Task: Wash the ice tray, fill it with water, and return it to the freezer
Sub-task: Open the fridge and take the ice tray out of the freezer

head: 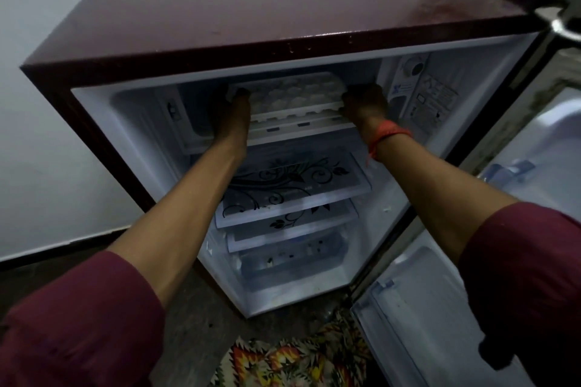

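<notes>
while fridge door (471, 308) open, both hands grip ice tray (292, 94) in freezer (195, 122).

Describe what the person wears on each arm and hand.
Both forearms are bare, with maroon sleeves pushed up near the elbows: the left sleeve and the right sleeve. An orange thread band circles the right wrist, a loose end hanging down. The left hand and right hand are bare, without gloves.
</notes>
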`<state>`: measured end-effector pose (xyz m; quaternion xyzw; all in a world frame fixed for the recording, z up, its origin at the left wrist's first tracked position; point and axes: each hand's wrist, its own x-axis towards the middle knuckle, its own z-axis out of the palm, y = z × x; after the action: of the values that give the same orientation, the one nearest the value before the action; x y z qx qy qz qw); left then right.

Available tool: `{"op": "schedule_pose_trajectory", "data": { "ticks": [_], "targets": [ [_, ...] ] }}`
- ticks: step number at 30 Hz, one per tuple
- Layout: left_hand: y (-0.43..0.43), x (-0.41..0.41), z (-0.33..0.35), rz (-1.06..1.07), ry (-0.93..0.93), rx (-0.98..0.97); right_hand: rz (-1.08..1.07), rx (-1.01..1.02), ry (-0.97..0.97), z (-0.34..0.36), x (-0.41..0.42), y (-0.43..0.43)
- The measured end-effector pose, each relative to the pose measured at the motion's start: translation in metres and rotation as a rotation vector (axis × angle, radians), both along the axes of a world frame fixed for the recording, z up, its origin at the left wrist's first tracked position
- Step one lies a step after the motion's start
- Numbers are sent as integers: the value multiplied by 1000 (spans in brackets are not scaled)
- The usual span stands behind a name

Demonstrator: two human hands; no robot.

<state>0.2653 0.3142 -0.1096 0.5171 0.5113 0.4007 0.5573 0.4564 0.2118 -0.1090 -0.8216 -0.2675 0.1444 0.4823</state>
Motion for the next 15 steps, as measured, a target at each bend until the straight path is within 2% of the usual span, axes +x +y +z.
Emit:
{"op": "schedule_pose_trajectory", "data": {
  "ticks": [6, 15],
  "targets": [
    [-55, -21, 9, -22, -97, 65, -71, 132, 196, -16, -16, -50],
    [-146, -80, 1, -71, -166, 44, -146, 167, 220, -30, -87, -158]
  ]
}}
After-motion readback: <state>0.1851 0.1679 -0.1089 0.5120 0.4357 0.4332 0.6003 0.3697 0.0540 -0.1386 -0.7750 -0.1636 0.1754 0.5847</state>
